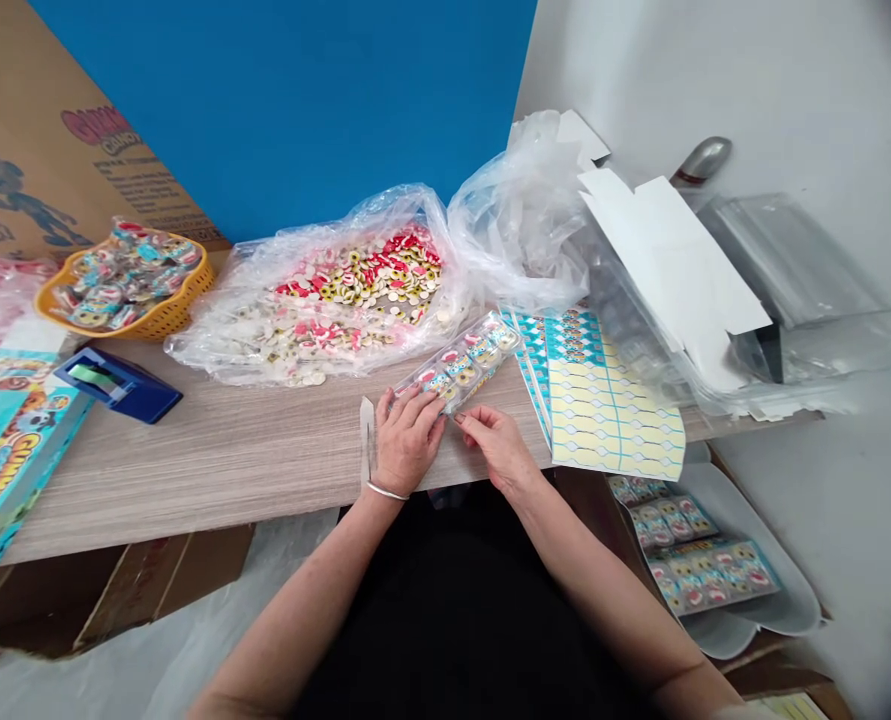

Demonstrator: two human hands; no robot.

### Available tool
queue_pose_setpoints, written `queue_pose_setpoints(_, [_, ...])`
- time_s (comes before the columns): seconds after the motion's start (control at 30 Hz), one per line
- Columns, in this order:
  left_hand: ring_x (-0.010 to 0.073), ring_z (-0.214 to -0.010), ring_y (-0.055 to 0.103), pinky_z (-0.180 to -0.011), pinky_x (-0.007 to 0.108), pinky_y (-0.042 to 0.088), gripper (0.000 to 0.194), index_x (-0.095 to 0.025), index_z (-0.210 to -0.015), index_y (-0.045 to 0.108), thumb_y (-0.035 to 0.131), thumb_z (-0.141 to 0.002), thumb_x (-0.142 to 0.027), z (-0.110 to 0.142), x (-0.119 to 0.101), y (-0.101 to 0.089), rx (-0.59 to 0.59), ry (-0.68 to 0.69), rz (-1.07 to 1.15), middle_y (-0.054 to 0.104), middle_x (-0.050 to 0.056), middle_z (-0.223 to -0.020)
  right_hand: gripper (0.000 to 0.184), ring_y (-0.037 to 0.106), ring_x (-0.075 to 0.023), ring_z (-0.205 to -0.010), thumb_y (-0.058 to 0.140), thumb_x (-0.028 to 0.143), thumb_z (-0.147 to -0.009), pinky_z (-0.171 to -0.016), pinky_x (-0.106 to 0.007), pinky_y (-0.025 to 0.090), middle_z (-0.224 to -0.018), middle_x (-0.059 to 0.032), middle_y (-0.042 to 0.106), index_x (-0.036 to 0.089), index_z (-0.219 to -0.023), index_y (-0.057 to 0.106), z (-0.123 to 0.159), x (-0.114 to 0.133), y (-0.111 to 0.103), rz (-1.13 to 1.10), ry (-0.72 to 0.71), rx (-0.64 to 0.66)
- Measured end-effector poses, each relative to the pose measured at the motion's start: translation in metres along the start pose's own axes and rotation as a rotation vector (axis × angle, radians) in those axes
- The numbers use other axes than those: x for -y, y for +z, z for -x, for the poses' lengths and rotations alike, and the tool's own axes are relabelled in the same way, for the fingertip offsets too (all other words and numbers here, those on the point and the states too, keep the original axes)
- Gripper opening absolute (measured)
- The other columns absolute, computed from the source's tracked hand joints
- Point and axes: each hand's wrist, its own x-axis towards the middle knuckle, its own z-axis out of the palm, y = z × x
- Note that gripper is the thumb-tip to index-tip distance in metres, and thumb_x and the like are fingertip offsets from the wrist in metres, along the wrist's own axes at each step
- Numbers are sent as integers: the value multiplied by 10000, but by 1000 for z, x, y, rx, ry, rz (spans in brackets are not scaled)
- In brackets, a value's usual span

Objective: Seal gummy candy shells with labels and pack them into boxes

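Note:
A long clear plastic blister pack (471,362) of red, white and yellow candies lies slanted across the table. My left hand (409,440), with a silver bangle at the wrist, rests its curled fingers over the near left end of the pack, the thumb along its front edge. Beside that edge, my right hand (496,442) is closed in a pinch; whatever its fingertips hold is too small to make out. A thin, pale, pointed strip (367,440) lies just left of my left hand.
Behind the pack spreads a clear bag (257,300) of loose candies. Printed card sheets (614,420) overhang the front edge at right, near white boxes (677,260). On the left are a blue tape dispenser (141,393) and yellow basket (156,322). Filled packs (715,580) sit in a bin below.

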Motion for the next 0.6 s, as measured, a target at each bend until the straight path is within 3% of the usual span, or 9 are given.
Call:
queue_pose_setpoints(0.2, [259, -1230, 624, -1159, 525, 304, 238, -259, -1152, 669, 630, -920, -226, 1, 0, 0, 11, 14, -13, 736, 66, -1191, 360, 405, -93, -415, 804, 470, -658, -420, -246, 334, -459, 57, 491, 215, -641, 551, -1, -11, 1, -121, 126, 17])
queue_pose_setpoints(0.4, [272, -1245, 608, -1177, 537, 285, 286, -241, -1166, 655, 664, -884, -288, -2, -4, -5, 32, 2, 25, 722, 69, -1217, 397, 423, -86, -380, 827, 507, -620, -377, -232, 371, -454, 65, 501, 208, -672, 572, -7, -19, 3, -168, 134, 35])
queue_pose_setpoints(0.6, [247, -1222, 627, -1164, 509, 301, 245, -243, -1124, 673, 629, -890, -183, -3, -3, -5, 10, 11, 28, 742, 51, -1174, 397, 444, -91, -397, 824, 503, -616, -371, -227, 421, -453, 63, 509, 205, -693, 573, -15, -21, 7, -135, 149, 42])
